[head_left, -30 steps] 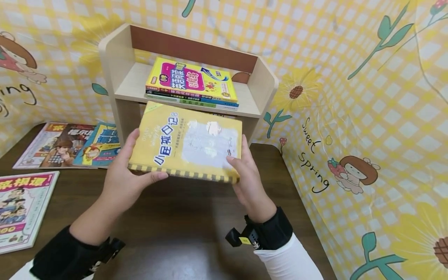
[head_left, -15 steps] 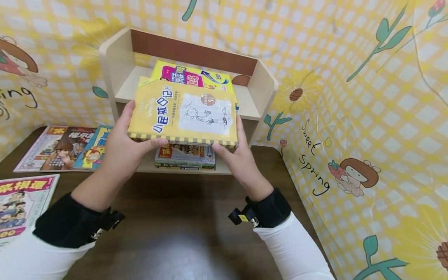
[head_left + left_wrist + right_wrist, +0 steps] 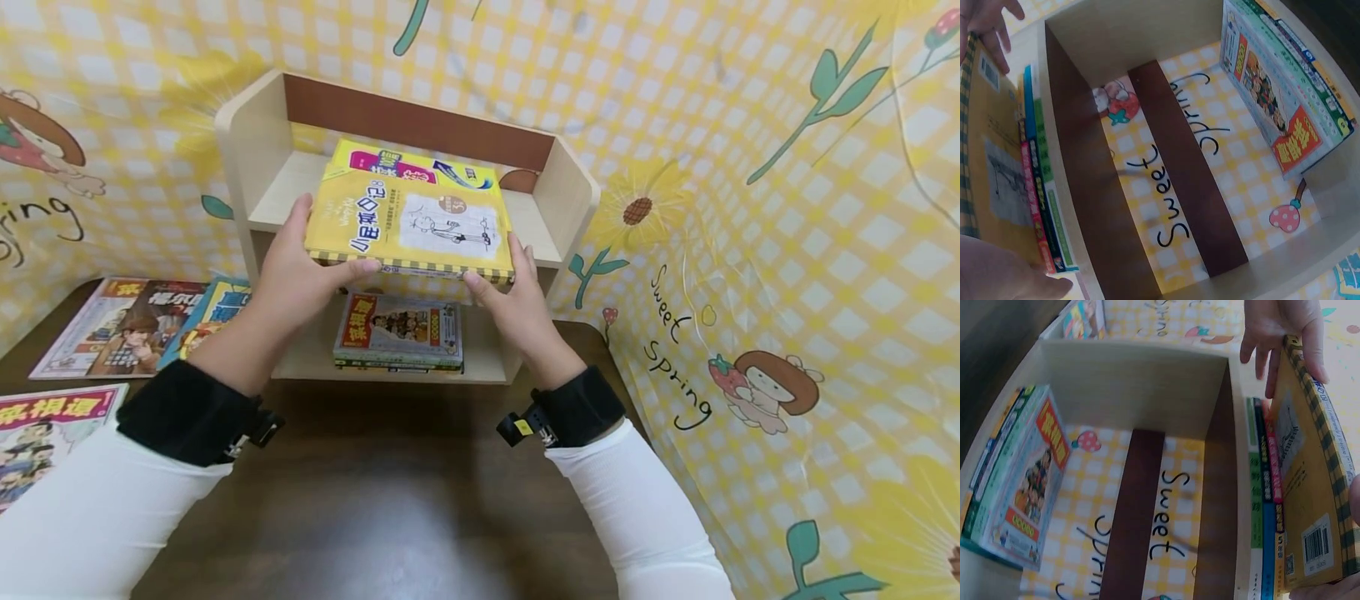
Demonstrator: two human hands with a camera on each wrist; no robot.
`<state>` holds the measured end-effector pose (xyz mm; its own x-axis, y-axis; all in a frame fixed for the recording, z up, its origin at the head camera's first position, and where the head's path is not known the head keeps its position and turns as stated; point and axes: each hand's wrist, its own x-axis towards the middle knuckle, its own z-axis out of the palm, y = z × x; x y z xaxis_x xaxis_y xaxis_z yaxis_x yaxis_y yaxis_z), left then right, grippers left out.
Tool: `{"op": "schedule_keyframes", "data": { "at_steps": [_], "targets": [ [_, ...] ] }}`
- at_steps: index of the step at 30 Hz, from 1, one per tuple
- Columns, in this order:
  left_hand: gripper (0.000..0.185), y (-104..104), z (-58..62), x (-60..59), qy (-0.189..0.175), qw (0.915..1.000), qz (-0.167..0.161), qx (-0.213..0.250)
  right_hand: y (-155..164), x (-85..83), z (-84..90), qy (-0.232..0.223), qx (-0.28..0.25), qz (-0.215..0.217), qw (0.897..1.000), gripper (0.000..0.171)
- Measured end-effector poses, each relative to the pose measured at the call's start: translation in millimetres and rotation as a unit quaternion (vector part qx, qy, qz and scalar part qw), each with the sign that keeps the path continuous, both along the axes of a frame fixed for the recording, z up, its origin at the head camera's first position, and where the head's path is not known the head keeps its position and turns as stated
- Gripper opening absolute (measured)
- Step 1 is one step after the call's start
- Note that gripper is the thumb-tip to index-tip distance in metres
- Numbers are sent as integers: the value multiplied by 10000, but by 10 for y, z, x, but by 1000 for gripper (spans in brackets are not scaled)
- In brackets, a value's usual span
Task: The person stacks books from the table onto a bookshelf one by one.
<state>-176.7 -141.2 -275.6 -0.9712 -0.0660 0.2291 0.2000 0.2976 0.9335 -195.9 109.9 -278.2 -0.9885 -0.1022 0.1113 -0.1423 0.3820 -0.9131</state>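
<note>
Left hand (image 3: 296,271) gripping left edge of yellow book (image 3: 411,225), thumb under front edge, fingers curled up side. Right hand (image 3: 510,302) pinching book's right front corner, fingers wrapped along side. Book held flat, front edge level with top shelf (image 3: 281,187) of wooden rack (image 3: 247,125), lying over stack of books (image 3: 408,167) already there. Lower shelf: another small stack (image 3: 397,333). Rack standing on dark desk (image 3: 390,500). Comic magazines (image 3: 127,321) spread on desk at left, checked yellow backdrop (image 3: 750,250) around.
</note>
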Motion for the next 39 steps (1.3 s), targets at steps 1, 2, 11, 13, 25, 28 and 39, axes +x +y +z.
{"op": "schedule_keyframes", "data": {
  "at_steps": [1,2,11,13,25,28,39],
  "targets": [
    [105,-5,7,-27,22,9999,20,-117,-2,-15,9,-14,97,-16,10000,89],
    [103,-11,16,-56,93,9996,41,-244,-2,-32,13,-12,201,-36,9998,89],
    [109,-31,84,-248,-186,9927,201,-1171,24,-166,61,323,920,-254,9949,86],
    [109,-36,107,-288,-267,9901,196,-1362,24,-202,74,372,986,-259,9941,86],
    [105,-112,268,-481,-473,9714,7,-2327,-6,-341,150,831,1719,-164,9815,71],
    [104,-123,285,-497,-561,9688,15,-2414,-10,-370,171,864,1897,-151,9779,71],
    [104,-71,304,-516,-710,9705,57,-2305,5,-407,222,839,2528,-207,9636,70]
  ]
}}
